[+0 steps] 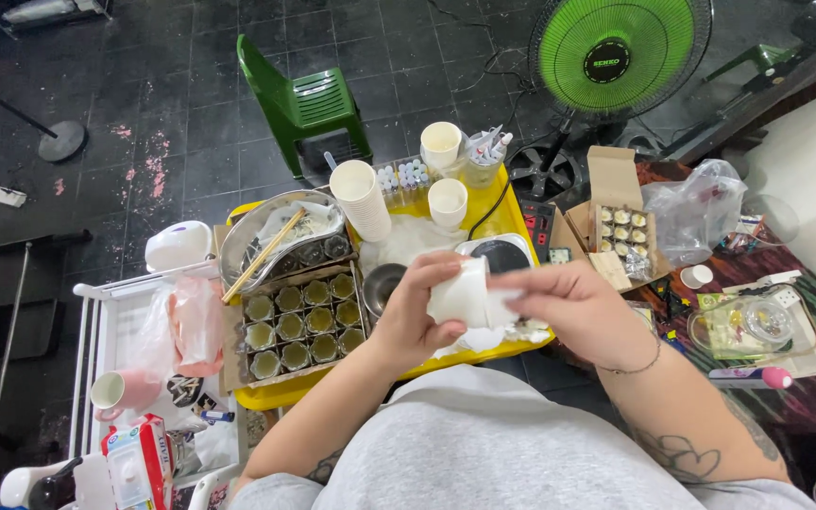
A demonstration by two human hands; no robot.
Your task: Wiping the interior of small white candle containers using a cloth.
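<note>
Hands meet at the centre of the frame: we see the left hand point(415, 316) curled around a small white paper cup point(462, 295), gripping it, while the right hand point(573, 310) pinches the cup's far side. Below them lies the yellow tray point(512, 219). Left of centre sits a cardboard box of small glass jars point(299, 325), with a metal bowl point(280, 236) holding chopsticks point(263, 255) above it.

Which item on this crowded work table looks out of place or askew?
A pair of chopsticks lies slanted across the metal bowl, one end poking past its rim over the box of small jars. Both hands hold a white cup; nothing looks spilled.
</note>
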